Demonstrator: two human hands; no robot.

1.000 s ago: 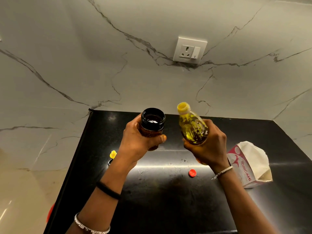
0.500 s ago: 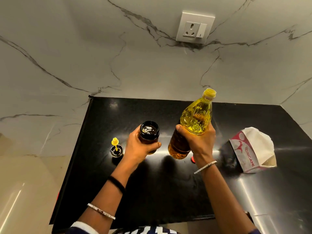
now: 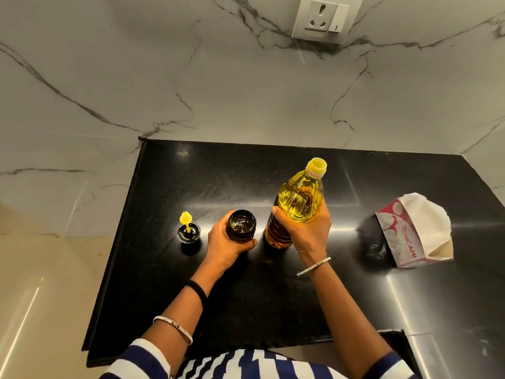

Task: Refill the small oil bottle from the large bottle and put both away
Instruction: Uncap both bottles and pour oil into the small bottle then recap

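On the black table (image 3: pixel 246 296), the large bottle (image 3: pixel 299 199) is back upright from its tilt, base set down, our right grip (image 3: pixel 303 233) wrapped round its middle. The small bottle (image 3: pixel 241 224) has come down too, open and holding oil, clasped by our left grip (image 3: pixel 224 246). We judge the pouring done and capping next. The table's left edge runs near the small lid (image 3: pixel 188 232); the open room lies nearer us.
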